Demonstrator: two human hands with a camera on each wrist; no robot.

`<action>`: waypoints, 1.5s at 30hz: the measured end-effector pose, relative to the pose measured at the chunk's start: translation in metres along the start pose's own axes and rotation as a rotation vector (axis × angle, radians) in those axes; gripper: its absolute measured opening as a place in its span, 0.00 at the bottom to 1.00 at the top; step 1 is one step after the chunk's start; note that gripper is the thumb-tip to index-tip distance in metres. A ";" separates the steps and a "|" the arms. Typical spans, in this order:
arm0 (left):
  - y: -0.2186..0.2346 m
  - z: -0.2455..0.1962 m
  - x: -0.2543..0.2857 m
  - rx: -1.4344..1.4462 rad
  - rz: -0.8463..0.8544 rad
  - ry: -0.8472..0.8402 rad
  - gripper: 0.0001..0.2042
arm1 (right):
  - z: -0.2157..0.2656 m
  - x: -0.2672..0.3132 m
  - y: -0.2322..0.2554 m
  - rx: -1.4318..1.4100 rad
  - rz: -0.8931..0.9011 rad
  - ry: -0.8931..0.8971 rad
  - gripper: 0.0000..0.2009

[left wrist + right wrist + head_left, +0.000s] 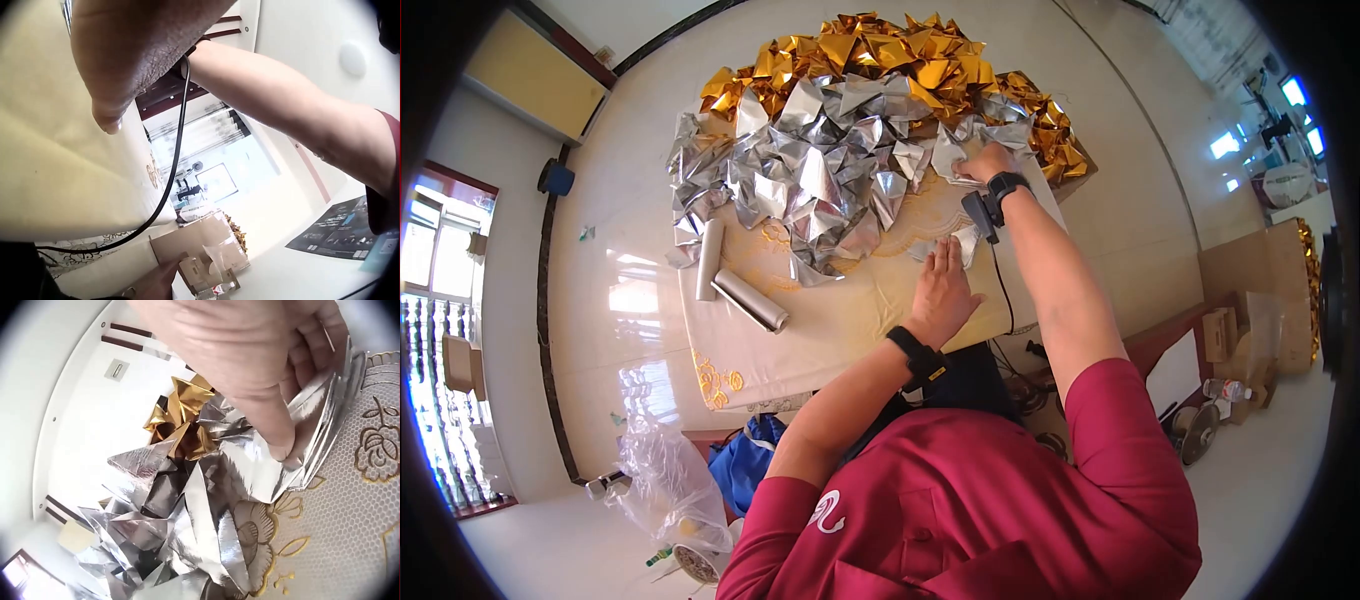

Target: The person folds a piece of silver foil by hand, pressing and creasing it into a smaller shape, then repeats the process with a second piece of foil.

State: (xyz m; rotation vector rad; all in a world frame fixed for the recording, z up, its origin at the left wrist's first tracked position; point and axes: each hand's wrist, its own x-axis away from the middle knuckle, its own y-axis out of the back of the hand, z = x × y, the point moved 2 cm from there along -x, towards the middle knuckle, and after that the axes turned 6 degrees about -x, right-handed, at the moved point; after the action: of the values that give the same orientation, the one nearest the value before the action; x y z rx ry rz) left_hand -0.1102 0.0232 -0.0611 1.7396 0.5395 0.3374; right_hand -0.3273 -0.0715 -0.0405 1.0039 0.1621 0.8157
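Observation:
My right hand [988,162] pinches a small stack of silver foil sheets [312,434] at the right end of the table. In the right wrist view the thumb lies on the near face of the stack, and the fingers curl in behind its upper edge. Folded silver foil pieces [820,175] are heaped beside that hand. Flat on the cloth, my left hand [943,298] has its fingers straight, with the fingertips at a small piece of silver foil [968,245]. Its thumb [107,115] sticks out to the side in the left wrist view.
Gold foil pieces [880,55] are piled along the table's far edge. Two silver rolls [748,300] lie at the left on the embroidered tablecloth [840,340]. A black cable [178,144] hangs from the right wrist. Cardboard boxes [1250,290] stand at the right.

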 end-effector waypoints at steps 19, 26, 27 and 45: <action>-0.002 -0.001 0.002 -0.066 -0.024 -0.011 0.42 | -0.043 -0.005 0.016 -0.451 0.237 0.036 0.15; -0.001 -0.002 0.001 -0.064 -0.030 -0.011 0.43 | -0.048 0.000 -0.005 -0.854 0.320 0.034 0.15; 0.001 -0.003 0.002 -0.063 -0.032 -0.009 0.43 | -0.039 0.003 -0.008 -0.758 0.239 -0.017 0.14; 0.002 0.007 0.008 0.010 -0.113 -0.045 0.30 | -0.009 0.047 0.015 -0.059 1.045 0.389 0.15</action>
State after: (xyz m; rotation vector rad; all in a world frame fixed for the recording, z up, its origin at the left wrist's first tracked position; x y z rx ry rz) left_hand -0.0999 0.0216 -0.0615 1.7148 0.6049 0.2150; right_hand -0.3069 -0.0298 -0.0229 0.8304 -0.0766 1.9577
